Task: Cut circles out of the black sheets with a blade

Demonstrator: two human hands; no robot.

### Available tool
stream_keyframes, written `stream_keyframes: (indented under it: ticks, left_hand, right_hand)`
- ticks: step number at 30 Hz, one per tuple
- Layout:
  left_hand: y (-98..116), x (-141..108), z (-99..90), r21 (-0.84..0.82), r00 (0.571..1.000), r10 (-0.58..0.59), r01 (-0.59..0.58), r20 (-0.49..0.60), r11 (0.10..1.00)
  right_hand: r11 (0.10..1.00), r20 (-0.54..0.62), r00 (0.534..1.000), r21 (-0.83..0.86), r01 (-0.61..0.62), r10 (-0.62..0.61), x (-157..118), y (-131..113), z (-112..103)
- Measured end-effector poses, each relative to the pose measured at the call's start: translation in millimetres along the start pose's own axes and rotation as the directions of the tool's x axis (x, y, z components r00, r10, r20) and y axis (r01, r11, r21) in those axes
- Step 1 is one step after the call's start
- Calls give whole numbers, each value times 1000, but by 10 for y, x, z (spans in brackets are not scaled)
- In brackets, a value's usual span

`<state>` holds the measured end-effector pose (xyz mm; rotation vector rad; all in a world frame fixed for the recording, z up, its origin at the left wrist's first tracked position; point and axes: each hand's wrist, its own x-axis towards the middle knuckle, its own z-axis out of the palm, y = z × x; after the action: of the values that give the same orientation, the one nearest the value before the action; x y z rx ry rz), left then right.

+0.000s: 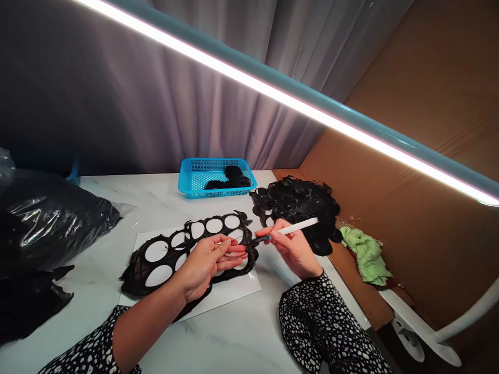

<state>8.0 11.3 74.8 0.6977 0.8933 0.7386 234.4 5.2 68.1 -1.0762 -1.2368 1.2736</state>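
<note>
My right hand is closed round a white-handled tool, whose dark tip points left toward my left hand. My left hand is palm up over a black sheet with round holes, its thumb and index finger pressed together. Something thin and dark seems to lie at its fingertips, too small to make out. The black sheet rests on a white board, which shows through the holes. To the right, near my right hand, is a heap of black scraps.
At the back stands a blue basket with black pieces inside. A plastic bag of black material sits on the left. A green cloth lies to the right, near a white lamp base. A lit tube crosses above.
</note>
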Motion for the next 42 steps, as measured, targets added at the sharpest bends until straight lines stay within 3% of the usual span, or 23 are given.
stream_keyframes:
  ticks: [2,4,6,7,9,12,15,19,23,29,32,35,38,42]
  left_hand:
    - [17,-17,11,-31,1000,-5,5,-11,1000]
    - [38,-40,22,-71,1000,-10,10,-5,997]
    - [62,-69,29,-104,1000,-14,14,8,995]
    - [76,-83,29,-121,1000,-17,20,22,993]
    - [111,-108,25,-164,997,-32,43,69,985]
    - [177,-126,19,-243,983,-67,108,173,964]
    - [228,-127,18,-284,966,-76,148,249,948]
    - [243,-121,15,-293,960,-58,141,273,946]
    - [237,-111,2,-293,955,-54,142,291,945]
    - [214,-107,8,-252,943,-49,138,330,958]
    - [148,-93,9,-222,946,-70,146,317,964]
    - [53,-55,-1,-224,952,-102,171,289,959]
    - [-16,-5,-19,-243,946,-150,223,289,944]
    - [-13,43,-52,-272,946,-176,252,274,929]
  right_hand:
    - [945,-159,984,-326,26,-82,12,-28,-222]
    - [773,-298,928,-634,-18,-223,2,-40,-410]
    - [612,-353,853,-789,-51,-384,-25,-36,-479]
    - [587,-359,827,-808,-44,-433,-40,-31,-458]
    - [660,-354,834,-751,16,-423,-59,-15,-333]
    - [862,-267,932,-499,84,-245,-57,19,-86]
    - [947,-177,971,-306,101,-161,-57,57,61]
    - [934,-116,965,-300,193,-236,-99,97,127]
    - [895,15,941,-302,327,-339,-139,114,193]
    - [869,187,919,-304,390,-347,-162,101,362]
    - [938,164,949,-182,296,-268,-189,105,475]
    - [995,40,998,93,34,-38,-191,143,550]
    - [931,9,981,315,-186,193,-149,209,548]
    - [811,41,944,500,-303,328,-91,256,474]
